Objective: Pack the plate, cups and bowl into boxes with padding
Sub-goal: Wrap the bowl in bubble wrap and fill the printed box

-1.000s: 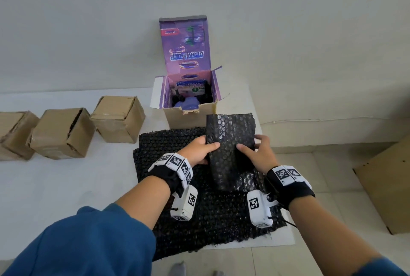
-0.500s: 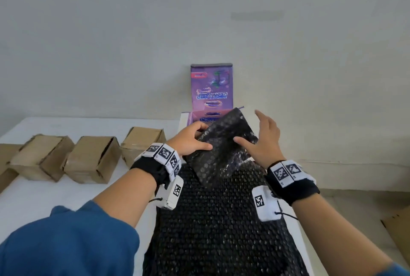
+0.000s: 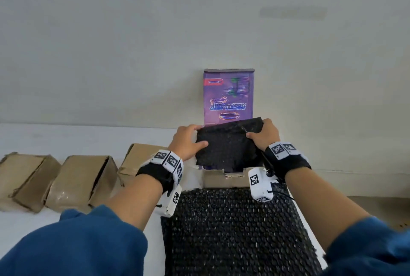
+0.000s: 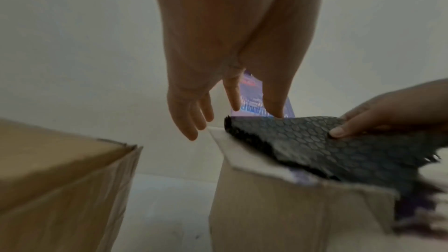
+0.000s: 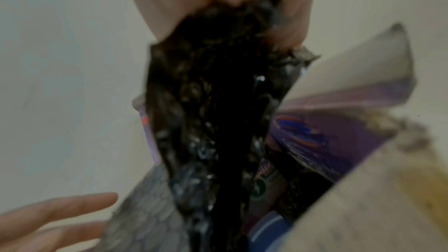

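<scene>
Nearest, at the bottom of the head view, a large sheet of black bubble wrap (image 3: 233,231) lies flat on the white table (image 3: 33,142), running from the lower edge up to the open box (image 3: 224,179). Both blue sleeves (image 3: 73,244) frame it from the lower corners. Above the sheet, in the middle of the frame, the left hand (image 3: 188,140) and right hand (image 3: 265,135) hold a smaller black bubble wrap piece (image 3: 226,149) over the mouth of the box. The right hand grips the piece's right edge, thumb on top and fingers curled round the far corner. The left hand pinches the left edge with the thumb on top; in the left wrist view its other fingers (image 4: 194,114) hang fairly straight beside the box. Something blue shows inside the box in the right wrist view, too blurred to name. Behind the hands the purple printed lid (image 3: 228,96) stands upright against the wall. At the middle left, three closed cardboard boxes (image 3: 82,182) sit in a row on the table.
</scene>
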Demonstrator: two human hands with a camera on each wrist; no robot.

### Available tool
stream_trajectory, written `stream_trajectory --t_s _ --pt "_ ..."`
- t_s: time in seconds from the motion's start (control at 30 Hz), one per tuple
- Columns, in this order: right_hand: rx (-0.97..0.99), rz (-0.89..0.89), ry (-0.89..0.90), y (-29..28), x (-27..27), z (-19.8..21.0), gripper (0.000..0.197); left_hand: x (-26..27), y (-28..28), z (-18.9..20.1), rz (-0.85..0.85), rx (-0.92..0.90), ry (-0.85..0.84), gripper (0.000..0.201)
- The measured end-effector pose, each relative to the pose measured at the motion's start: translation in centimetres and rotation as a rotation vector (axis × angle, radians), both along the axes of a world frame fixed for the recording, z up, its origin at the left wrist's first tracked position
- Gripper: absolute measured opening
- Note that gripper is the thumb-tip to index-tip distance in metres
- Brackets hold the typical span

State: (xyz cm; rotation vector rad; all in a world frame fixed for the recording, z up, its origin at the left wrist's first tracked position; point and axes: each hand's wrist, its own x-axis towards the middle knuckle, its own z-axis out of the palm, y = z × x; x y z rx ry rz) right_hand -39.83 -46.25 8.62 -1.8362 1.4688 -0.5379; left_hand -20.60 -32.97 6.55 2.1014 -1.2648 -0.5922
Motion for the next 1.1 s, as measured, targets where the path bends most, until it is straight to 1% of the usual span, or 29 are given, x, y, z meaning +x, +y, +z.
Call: stream_trajectory --t_s 0.1,0.17,0.27,0.37,0.47,0.53,0.57,0.63,0.67,0.7,0.73,0.8,0.83,0.9,1.0,1.07,1.1 --pt "-0.016 -0.005 0.113 -0.5 1.5 -1.8 0.058 0.1 -0.5 -2.1 -0.04 0.067 -0.002 0.061" --pt "-0.065 0.042 0.211 -0.5 2.2 -2.7 0.063 -0.1 -0.6 -2.8 -0.027 0.039 0.004 0.059" --pt "-0.154 0.107 0.302 -0.3 3.1 -3.9 0.058 -0.2 -0.6 -3.1 -0.038 -0.016 -0.078 0.049" --pt "-0.22 0.175 0.425 -0.3 3.5 -5.0 0.06 -0.3 -0.7 -3.3 -0.106 -0.011 -0.146 0.038" --pt "-0.18 0.233 0.462 -0.2 3.7 -5.2 0.055 -0.5 -0.8 -3.5 -0.132 0.016 -0.168 0.037" --pt "-0.181 0.283 0.495 -0.2 3.7 -4.9 0.058 -0.6 -1.0 -3.5 -0.12 0.018 -0.173 0.036" --pt "-0.206 0.293 0.489 -0.2 3.5 -4.4 0.058 -0.6 -1.1 -3.4 -0.113 0.019 -0.171 0.036" --pt "-0.348 0.3 0.446 -0.4 3.4 -3.3 0.052 -0.7 -1.3 -3.3 -0.111 0.019 -0.158 0.036" --pt "-0.424 0.329 0.438 -0.4 3.4 -2.8 0.049 -0.8 -1.4 -3.4 -0.106 0.014 -0.146 0.035" --pt "-0.46 0.38 0.436 -0.3 3.4 -2.4 0.049 -0.8 -1.4 -3.4 -0.103 0.008 -0.137 0.034" --pt "-0.43 0.446 0.452 -0.1 3.6 -2.5 0.051 -0.8 -1.4 -3.5 -0.102 0.002 -0.13 0.033" --pt "-0.231 0.574 0.581 0.2 4.0 -3.8 0.059 -0.8 -1.4 -3.7 -0.099 -0.005 -0.122 0.032" --pt "-0.138 0.612 0.668 0.1 4.1 -4.9 0.062 -0.9 -1.3 -3.8 -0.101 -0.005 -0.12 0.031" --pt "-0.037 0.651 0.776 -0.4 4.3 -7.2 0.064 -0.9 -1.3 -3.9 -0.106 -0.003 -0.122 0.029" --pt "0.014 0.663 0.797 -1.0 4.2 -8.4 0.062 -0.8 -1.3 -3.9 -0.105 -0.001 -0.118 0.028" --pt "0.03 0.661 0.759 -1.2 4.0 -8.2 0.059 -0.8 -1.3 -3.8 -0.105 0.006 -0.116 0.028" --pt "0.035 0.662 0.709 -1.2 3.8 -7.8 0.057 -0.9 -1.3 -3.7 -0.105 0.012 -0.119 0.028"
